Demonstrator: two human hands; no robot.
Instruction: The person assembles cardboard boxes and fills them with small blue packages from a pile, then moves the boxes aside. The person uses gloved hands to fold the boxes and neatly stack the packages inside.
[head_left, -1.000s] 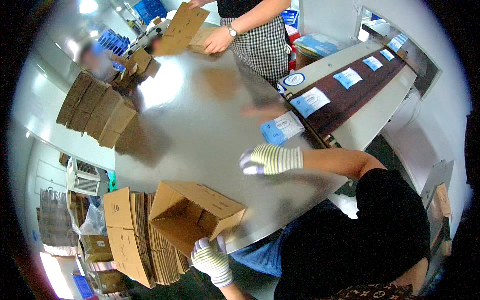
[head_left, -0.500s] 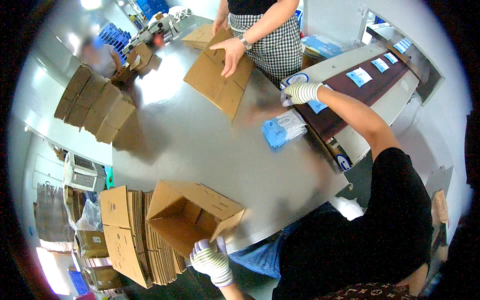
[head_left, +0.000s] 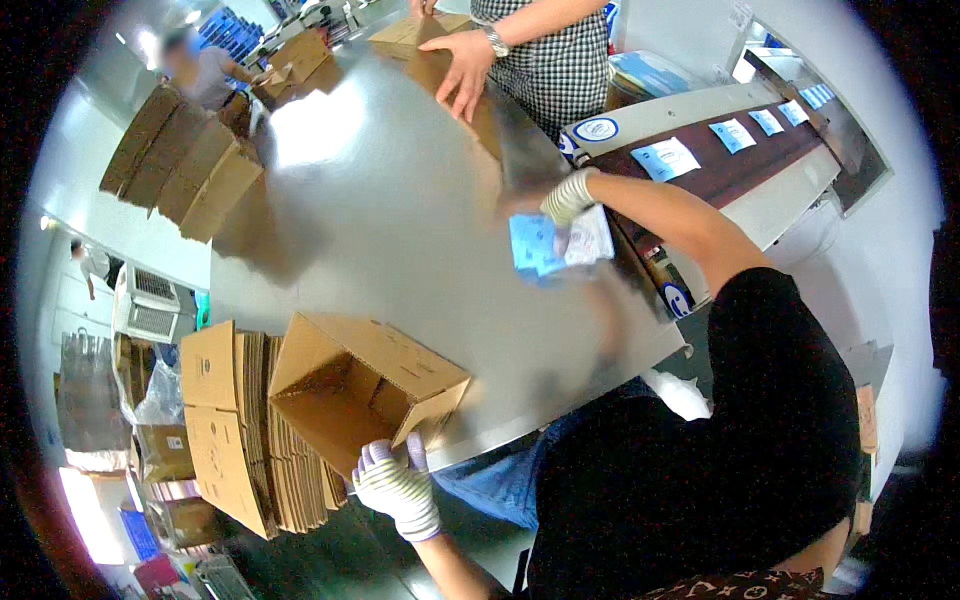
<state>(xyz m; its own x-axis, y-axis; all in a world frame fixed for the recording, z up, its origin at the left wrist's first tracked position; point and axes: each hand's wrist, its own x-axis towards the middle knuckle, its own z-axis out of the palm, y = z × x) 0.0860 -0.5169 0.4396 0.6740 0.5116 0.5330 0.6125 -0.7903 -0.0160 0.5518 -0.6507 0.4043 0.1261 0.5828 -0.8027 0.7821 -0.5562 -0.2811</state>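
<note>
1. Since 0.5 s ago the right hand has come back off the conveyor at 1 o'clock and now sits over the table's right side w/ blue-and-white packets in its grip; earlier those packets lay on the table alone.
2. Right hand: gloved, fingers closed on the top edge of the packets. Packets are blurred, so count can't be told.
3. Left hand: gloved, at 7 o'clock, fingers wrapped over the near flap of the open carton; same spot as in both earlier frames.
4. Carton: tipped on its side at the table's near edge, mouth toward the person, inside looks empty as far as visible.
5. Just left of it at 8 o'clock: stack of flat cartons standing on edge.
6. Steel table runs from centre to 12 o'clock; more flat cartons fanned at 10 o'clock.
7. More packets are spaced along the conveyor belt toward 2 o'clock.
8. Co-worker's hand at 12 o'clock rests on a flat brown board, apart from the person's own hands.
9. Progress, judged: carton is erected and steadied, packets are picked up; nothing packed yet, carton not closed. Early stage.
</note>
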